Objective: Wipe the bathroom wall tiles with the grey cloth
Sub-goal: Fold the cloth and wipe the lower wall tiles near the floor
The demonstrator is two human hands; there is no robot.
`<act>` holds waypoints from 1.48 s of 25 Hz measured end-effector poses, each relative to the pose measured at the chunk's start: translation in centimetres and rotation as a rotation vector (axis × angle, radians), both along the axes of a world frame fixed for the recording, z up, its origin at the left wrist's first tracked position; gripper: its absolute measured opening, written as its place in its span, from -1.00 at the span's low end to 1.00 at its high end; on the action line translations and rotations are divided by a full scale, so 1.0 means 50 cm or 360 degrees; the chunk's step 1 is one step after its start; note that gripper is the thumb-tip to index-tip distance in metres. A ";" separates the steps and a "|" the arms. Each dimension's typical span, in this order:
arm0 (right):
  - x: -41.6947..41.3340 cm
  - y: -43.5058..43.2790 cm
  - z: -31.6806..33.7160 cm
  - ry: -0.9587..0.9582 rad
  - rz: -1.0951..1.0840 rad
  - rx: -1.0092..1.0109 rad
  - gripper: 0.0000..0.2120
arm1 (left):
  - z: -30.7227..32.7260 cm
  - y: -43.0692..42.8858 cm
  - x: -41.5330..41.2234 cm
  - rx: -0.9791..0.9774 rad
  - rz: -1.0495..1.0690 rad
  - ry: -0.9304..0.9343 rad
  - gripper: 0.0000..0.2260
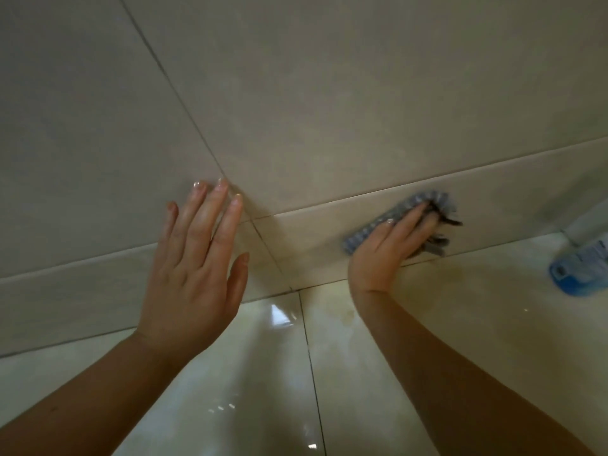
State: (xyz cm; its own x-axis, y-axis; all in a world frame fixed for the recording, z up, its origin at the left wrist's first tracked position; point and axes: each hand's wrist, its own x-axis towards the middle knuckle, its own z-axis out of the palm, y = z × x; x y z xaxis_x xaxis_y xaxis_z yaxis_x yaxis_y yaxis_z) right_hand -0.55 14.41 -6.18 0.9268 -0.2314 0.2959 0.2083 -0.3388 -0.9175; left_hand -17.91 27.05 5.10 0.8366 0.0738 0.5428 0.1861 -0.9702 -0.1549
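Observation:
Beige wall tiles (329, 93) fill the upper view, with dark grout lines crossing them. My right hand (391, 248) presses a grey textured cloth (414, 205) flat against the low skirting tile (493, 192), just above the floor. The cloth sticks out above and to the left of my fingers. My left hand (197, 264) rests flat on the wall, fingers spread, its fingertips near a grout crossing. It holds nothing.
Glossy cream floor tiles (427, 324) lie below the wall. At the right edge a blue and white bottle (579, 268) lies on the floor, with a white object (589, 222) just behind it by the wall.

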 end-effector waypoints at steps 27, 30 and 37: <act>-0.042 0.088 -0.057 -0.1926 0.0945 -0.1519 -0.32 | -0.093 0.032 -0.051 -0.0162 0.0194 0.0005 -0.39; -0.026 0.023 -0.082 -0.1795 0.1136 -0.1754 -0.29 | -0.089 0.034 -0.054 -0.0155 0.0193 0.0003 -0.40; -0.026 0.110 0.007 -0.1934 0.0710 -0.1106 -0.51 | -0.080 0.041 -0.051 -0.0197 0.0257 -0.0117 -0.41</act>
State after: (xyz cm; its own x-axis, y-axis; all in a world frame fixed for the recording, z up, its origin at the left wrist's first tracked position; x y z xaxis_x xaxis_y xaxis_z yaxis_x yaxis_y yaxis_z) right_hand -1.83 19.89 -5.81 -0.0128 0.5127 0.8585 0.9196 -0.3310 0.2114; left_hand -20.44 29.09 1.10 0.7671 0.2738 0.5801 0.3472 -0.9376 -0.0165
